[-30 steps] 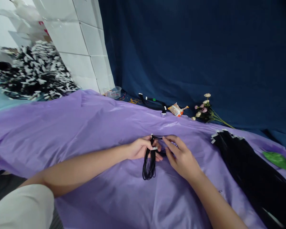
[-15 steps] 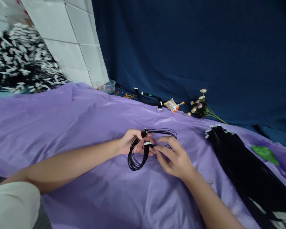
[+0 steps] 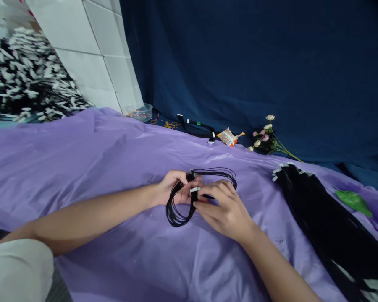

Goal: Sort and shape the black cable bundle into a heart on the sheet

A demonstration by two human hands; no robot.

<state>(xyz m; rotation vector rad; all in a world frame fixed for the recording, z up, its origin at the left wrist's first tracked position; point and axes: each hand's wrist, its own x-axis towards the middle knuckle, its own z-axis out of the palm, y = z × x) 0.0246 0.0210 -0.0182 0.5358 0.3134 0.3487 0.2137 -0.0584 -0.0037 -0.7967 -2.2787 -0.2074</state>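
Note:
A looped black cable (image 3: 175, 216) with white connectors hangs between my hands above the purple cloth (image 3: 129, 247). Around its upper left part, my left hand (image 3: 174, 186) is closed, with the thumb on the black section by one connector. The fingertips of my right hand (image 3: 223, 205) pinch the other cable end, just beside its white connector (image 3: 195, 190). One loop of thin wires arches behind my right fingers, and another droops below my left hand. Some of my left fingers are hidden behind the cable.
A thick bundle of black cables (image 3: 330, 222) lies at the right, near a green leaf (image 3: 354, 202). Along the back are artificial flowers (image 3: 264, 136), a snack packet (image 3: 229, 137), a clear bowl (image 3: 141, 113) and loose cables (image 3: 197, 131). A large cable pile (image 3: 31, 79) is at the far left.
My right hand has moved left onto the cable end by the white connector. The wire loops have spread slightly wider. My left hand is almost where it was.

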